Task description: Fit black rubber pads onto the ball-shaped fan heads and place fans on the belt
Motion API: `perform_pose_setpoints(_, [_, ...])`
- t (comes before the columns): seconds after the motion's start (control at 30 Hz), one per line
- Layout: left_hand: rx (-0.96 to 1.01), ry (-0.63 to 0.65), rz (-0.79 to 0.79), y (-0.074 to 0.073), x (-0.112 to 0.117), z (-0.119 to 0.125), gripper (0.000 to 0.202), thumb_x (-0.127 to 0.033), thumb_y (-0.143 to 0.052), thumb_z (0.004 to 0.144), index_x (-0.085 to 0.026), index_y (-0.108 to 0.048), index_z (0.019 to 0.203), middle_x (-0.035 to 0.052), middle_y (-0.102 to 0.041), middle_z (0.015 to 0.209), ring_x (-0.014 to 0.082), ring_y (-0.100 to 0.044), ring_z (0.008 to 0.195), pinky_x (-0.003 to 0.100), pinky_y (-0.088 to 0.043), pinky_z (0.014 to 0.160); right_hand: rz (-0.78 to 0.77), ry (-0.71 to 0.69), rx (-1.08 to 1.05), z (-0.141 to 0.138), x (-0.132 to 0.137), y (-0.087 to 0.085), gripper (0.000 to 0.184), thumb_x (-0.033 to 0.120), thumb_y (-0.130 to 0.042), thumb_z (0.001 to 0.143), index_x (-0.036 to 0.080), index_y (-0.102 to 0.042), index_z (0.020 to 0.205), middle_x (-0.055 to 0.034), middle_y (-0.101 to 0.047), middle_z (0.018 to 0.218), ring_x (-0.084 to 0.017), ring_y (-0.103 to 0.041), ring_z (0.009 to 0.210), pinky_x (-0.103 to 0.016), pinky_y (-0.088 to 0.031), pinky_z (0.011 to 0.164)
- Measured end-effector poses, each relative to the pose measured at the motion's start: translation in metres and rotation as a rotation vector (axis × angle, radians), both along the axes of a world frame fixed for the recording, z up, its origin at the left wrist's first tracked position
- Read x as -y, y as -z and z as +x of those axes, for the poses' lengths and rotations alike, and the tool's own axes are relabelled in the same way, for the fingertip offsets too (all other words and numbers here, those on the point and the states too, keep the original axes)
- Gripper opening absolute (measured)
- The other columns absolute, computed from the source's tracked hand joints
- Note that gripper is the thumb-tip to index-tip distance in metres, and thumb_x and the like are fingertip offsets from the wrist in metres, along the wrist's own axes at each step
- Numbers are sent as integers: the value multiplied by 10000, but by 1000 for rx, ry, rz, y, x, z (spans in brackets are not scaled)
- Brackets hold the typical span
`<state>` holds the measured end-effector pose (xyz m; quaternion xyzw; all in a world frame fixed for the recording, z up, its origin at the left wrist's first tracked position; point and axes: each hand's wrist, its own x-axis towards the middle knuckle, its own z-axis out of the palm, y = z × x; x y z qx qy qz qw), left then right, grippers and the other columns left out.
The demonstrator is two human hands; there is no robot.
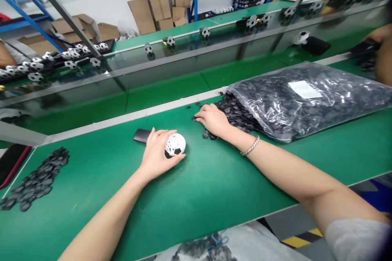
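My left hand (157,149) is closed around a white football-patterned ball (177,143) with black patches, resting on the green bench. From under the same hand a flat black piece (141,135) sticks out to the left; whether it joins the ball is hidden. My right hand (213,120), with a twisted bracelet at the wrist, reaches to the edge of a heap of small black plastic pieces (241,114). Its fingers are bent and pressed down, with one small black piece (194,118) at the fingertips. The heap spills from the mouth of a clear plastic bag (330,98) full of such pieces.
Another pile of black pieces (39,181) lies on the left, near a red-edged dark object (15,163). Beyond the bench rail (119,121) runs a green conveyor (171,83) carrying a ball with a black handle (310,43). A co-worker's hand (378,43) shows at far right.
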<state>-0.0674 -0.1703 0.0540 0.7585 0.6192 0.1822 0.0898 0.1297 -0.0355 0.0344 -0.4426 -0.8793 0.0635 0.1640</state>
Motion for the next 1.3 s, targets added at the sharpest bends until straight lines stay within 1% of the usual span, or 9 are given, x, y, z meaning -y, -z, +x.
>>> perform_pose_setpoints(0.13, [-2, -3, -8, -1, 0, 0, 605, -479, -629, 654, -212, -457, 1168, 79, -552, 1159, 259, -464, 1128, 526, -130, 1089, -58, -4, -34, 2, 3, 0, 102, 237, -592, 860, 235, -677, 916, -44, -580, 951, -222, -486, 899, -293, -422, 713])
perform_pose_setpoints(0.3, [-9, -2, -1, 0, 0, 0, 613, -478, -627, 653, -211, -451, 1176, 76, -554, 1157, 256, -471, 1119, 520, -142, 1089, 31, -16, -34, -7, 6, 2, 186, 349, -588, 861, 199, -662, 943, -74, -578, 933, -242, -473, 886, -321, -405, 739])
perform_pose_setpoints(0.47, [-20, 7, 7, 1, 0, 0, 609, -473, -624, 660, -205, -444, 1177, 78, -554, 1152, 246, -470, 1118, 513, -145, 1088, 10, -35, -53, -9, 7, 0, 193, 329, -609, 845, 202, -637, 987, -71, -582, 962, -251, -482, 917, -333, -412, 763])
perform_pose_setpoints(0.57, [-23, 14, 13, 2, 0, -1, 601, -465, -617, 668, -201, -441, 1178, 83, -551, 1154, 248, -473, 1117, 516, -145, 1088, 54, -1, -86, -3, -19, -10, 330, 325, -555, 879, 166, -548, 1169, -111, -523, 1154, -256, -450, 1059, -356, -377, 881])
perform_pose_setpoints(0.67, [-21, 16, 27, 3, -1, -2, 590, -462, -613, 669, -206, -440, 1172, 87, -555, 1152, 259, -482, 1109, 532, -154, 1080, 91, 202, 82, 6, -60, -20, 422, 348, -487, 911, 134, -448, 1273, -168, -356, 1338, -297, -320, 1218, -402, -316, 945])
perform_pose_setpoints(0.8, [-9, 23, 29, 2, 0, -2, 560, -442, -610, 673, -219, -442, 1158, 88, -561, 1147, 271, -489, 1099, 551, -169, 1069, -33, 361, 363, 15, -96, -22, 460, 419, -451, 914, 27, -546, 1134, -237, -528, 1145, -345, -452, 1104, -427, -347, 889])
perform_pose_setpoints(1.0, [-2, 24, 39, 4, 0, -1, 578, -438, -609, 669, -206, -441, 1171, 87, -565, 1138, 265, -483, 1099, 540, -171, 1073, -2, 199, 394, 20, -63, -12, 428, 386, -456, 919, -2, -578, 1051, -250, -561, 1082, -337, -510, 1027, -394, -370, 862])
perform_pose_setpoints(1.13, [0, 17, 40, 4, -1, -1, 583, -445, -605, 666, -198, -443, 1170, 92, -566, 1131, 269, -479, 1101, 538, -170, 1073, -42, 55, 351, 26, -34, -21, 269, 299, -462, 924, 91, -631, 946, -153, -621, 976, -262, -573, 926, -305, -419, 782])
perform_pose_setpoints(1.3, [8, 10, 42, 3, -1, 0, 571, -436, -607, 660, -202, -455, 1158, 82, -575, 1117, 269, -483, 1097, 536, -173, 1073, -60, 83, 206, 13, -41, -29, 228, 304, -447, 929, 172, -631, 953, -94, -602, 1013, -215, -571, 918, -279, -422, 771])
